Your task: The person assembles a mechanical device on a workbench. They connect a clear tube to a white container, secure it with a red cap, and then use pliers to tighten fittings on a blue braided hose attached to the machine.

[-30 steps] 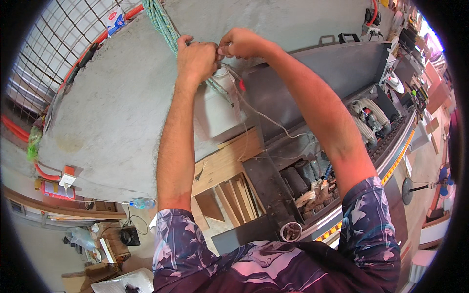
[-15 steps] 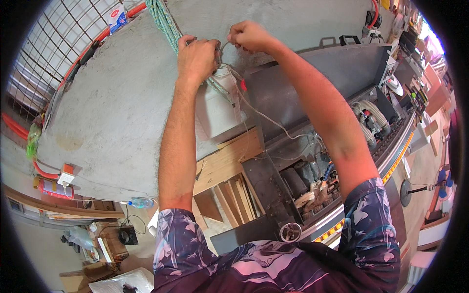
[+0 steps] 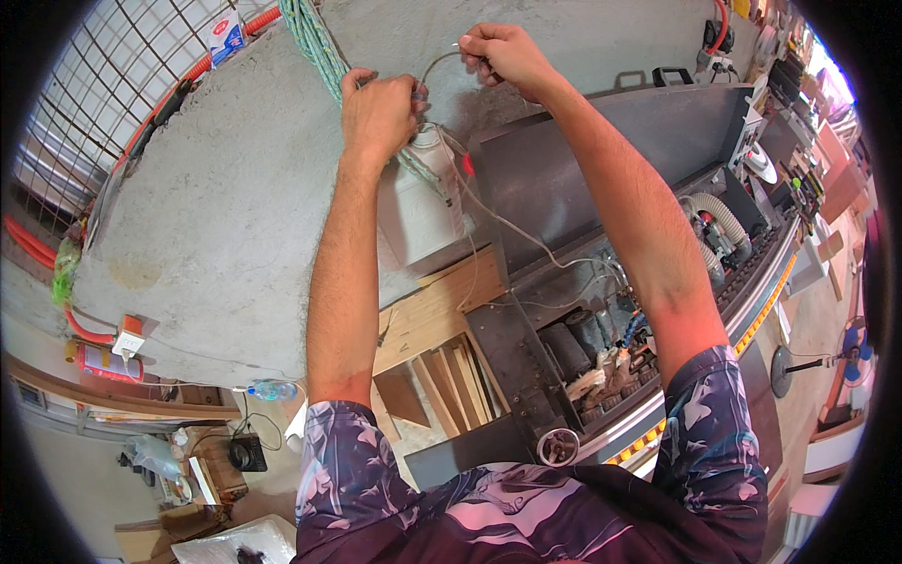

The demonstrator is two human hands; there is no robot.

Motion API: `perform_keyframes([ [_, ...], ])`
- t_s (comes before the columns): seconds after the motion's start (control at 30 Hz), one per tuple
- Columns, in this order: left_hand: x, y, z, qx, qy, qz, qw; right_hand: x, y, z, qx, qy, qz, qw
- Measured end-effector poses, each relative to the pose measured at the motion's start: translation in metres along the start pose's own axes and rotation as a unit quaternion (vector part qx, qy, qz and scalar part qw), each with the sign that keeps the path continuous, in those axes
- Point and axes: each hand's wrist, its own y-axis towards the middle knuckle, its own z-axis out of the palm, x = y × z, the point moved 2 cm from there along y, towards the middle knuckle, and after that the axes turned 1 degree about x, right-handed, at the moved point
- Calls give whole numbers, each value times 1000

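Between my hands a thin greyish line (image 3: 436, 64), a tube or a cord, bends in an arc. My left hand (image 3: 381, 115) is closed on it, just above the neck of a white plastic jug (image 3: 420, 211). My right hand (image 3: 507, 58), further right and higher, pinches the other end, where a small pale tip sticks out from the fingers. A bundle of green rope (image 3: 318, 52) comes down behind my left hand and its end hangs over the jug. From beside the jug's neck, a pale thin hose (image 3: 526, 235) runs to the machine.
A dark metal machine (image 3: 601, 169) with hoses and an upright panel fills the right side. Wooden boards (image 3: 437, 320) lie below the jug. The grey concrete wall (image 3: 216, 207) is at the left, with a wire mesh (image 3: 89, 122) and a socket box (image 3: 128, 340).
My right hand has moved up and to the right, drawing the thin line into a longer arc. My left hand stays nearly where it was.
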Motion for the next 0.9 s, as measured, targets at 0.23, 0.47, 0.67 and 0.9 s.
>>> perform_keyframes([
  [0.23, 4, 0, 6, -24, -14, 3, 1000, -1, 1, -1, 2, -9, -5, 1000],
  [0.47, 4, 1, 6, -21, -17, -1, 1000, -3, 2, -4, 7, -10, -3, 1000],
  [0.67, 3, 0, 4, -13, -17, -6, 1000, -2, 1, -2, 16, -30, -5, 999],
  [0.9, 3, 0, 4, -19, -7, -2, 1000, -2, 2, -10, 12, -50, -9, 999],
])
